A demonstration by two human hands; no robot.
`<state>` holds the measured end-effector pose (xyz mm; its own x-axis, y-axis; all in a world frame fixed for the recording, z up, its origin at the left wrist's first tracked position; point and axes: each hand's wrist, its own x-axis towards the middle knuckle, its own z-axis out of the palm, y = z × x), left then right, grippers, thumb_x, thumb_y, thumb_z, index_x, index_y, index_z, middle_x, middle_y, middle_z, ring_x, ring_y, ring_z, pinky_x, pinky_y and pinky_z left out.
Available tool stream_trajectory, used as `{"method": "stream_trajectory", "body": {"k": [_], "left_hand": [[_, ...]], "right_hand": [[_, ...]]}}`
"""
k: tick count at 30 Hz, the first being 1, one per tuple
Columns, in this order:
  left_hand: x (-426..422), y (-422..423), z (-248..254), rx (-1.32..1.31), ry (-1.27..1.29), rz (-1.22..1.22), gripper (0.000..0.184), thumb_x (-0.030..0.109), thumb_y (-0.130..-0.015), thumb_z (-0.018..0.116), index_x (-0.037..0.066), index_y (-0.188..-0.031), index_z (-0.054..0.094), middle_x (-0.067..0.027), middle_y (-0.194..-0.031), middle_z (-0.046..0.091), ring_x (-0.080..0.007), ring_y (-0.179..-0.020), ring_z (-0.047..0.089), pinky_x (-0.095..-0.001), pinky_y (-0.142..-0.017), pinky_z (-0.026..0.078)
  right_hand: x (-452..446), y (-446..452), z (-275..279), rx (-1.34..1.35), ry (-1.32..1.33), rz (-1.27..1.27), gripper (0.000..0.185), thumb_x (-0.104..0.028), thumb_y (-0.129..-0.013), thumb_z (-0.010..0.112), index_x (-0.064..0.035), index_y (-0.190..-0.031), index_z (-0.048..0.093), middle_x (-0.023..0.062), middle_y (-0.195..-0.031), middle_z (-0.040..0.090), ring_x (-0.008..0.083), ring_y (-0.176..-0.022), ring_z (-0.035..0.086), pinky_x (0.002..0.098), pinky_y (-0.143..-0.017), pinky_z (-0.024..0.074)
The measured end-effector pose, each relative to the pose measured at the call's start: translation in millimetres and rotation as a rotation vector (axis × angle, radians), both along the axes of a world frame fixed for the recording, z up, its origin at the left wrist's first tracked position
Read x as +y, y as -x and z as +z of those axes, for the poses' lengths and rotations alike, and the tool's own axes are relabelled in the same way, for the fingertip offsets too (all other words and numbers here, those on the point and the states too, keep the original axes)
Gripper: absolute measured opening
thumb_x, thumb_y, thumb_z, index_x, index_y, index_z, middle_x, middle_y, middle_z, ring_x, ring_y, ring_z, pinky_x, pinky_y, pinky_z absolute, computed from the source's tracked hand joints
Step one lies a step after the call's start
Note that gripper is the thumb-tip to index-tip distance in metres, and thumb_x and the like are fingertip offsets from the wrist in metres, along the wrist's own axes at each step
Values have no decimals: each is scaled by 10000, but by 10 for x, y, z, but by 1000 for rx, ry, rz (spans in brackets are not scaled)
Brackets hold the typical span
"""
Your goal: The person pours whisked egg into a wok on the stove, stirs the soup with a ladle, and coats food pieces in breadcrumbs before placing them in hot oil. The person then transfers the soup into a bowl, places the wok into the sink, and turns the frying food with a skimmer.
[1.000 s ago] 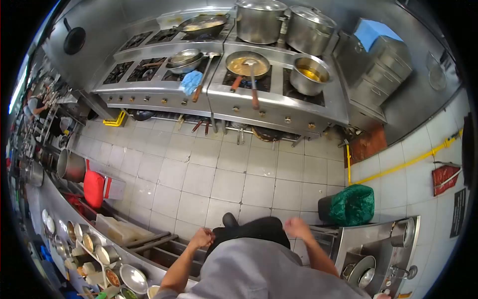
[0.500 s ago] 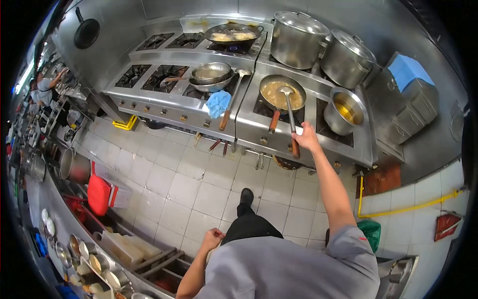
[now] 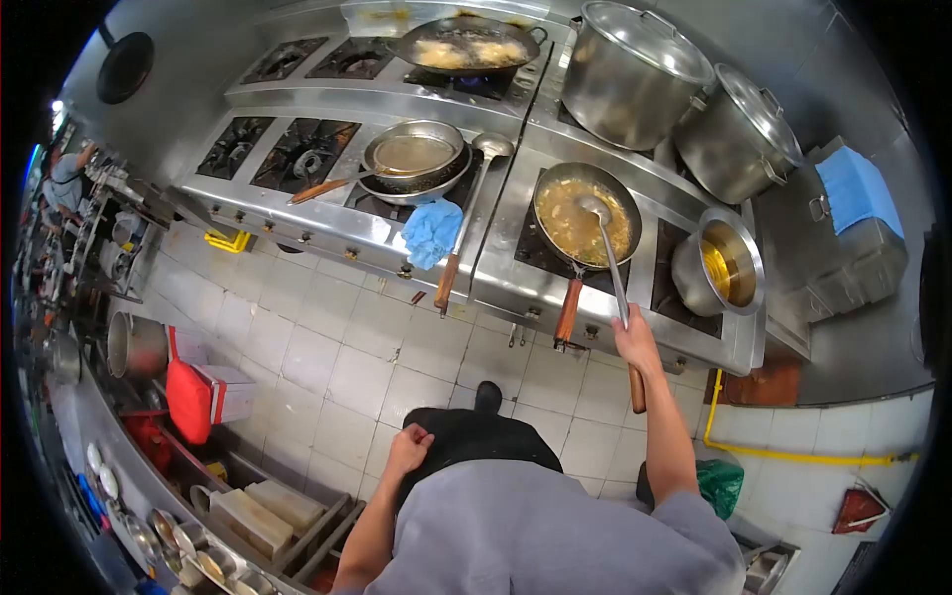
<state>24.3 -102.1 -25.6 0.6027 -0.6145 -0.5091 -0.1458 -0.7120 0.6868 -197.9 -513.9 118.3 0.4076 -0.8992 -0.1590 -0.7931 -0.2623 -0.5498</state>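
My right hand is closed round the handle of a long metal ladle, whose bowl rests in a pan of brown, chunky sauce. That pan's wooden handle points toward me, just left of the ladle. My left hand hangs by my left thigh, its fingers curled, and whether anything is in them is too small to tell. To the right of the pan stands a metal pot with yellow liquid.
Two lidded stockpots stand behind. A wok with frying food is at the back. A blue cloth, stacked pans and another ladle lie left. A person stands far left. Green bag at right.
My right hand has come up from my side, reached forward and closed on the ladle's handle. The stove appears nearer. My left hand stays low by my body.
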Motion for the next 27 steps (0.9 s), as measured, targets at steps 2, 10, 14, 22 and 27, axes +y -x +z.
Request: {"method": "stream_trajectory", "body": {"k": [2,10,14,22,27], "left_hand": [[-251,-102,-118,40,18,-137,236,228,-787,672,3,-821,610,-141,-735,632,-237,-687,618,-341,-651,488],[-1626,-583,-412,686,146,-195,234,272,-821,643,43,-814,597,-53,-697,604,-154,-671,601,-304,-568,476],[-1903,-1202,-1620,1062,299,420,266,279,-894,500,67,-1055,505,-78,-838,557,-201,-714,580,-353,-589,502],[-2382,-1998,-1773,1037,413,915,517,314,-922,446,101,-1362,280,-142,-1354,331,-312,-1092,477,-448,-799,473],[-2588,-2058,-1662,1039,465,874,505,319,-933,439,104,-1361,279,-133,-1354,350,-319,-1094,495,-438,-782,478]], "right_hand": [[50,44,21,-20,-21,-48,291,-220,-880,534,-13,-1064,445,271,-850,600,449,-839,582,485,-727,439],[152,114,73,-11,31,-154,320,-248,-870,569,16,-1034,492,126,-727,543,247,-735,562,376,-684,434],[222,50,97,-15,84,-144,328,-208,-834,632,-1,-1049,497,45,-624,490,142,-547,501,316,-492,391],[258,-263,284,-141,-249,-419,318,-169,-817,652,-16,-1053,506,24,-612,494,104,-420,439,278,-376,342],[67,-307,238,-148,-255,-403,321,-161,-843,631,-3,-1077,478,26,-594,487,101,-358,410,272,-324,318]]}}
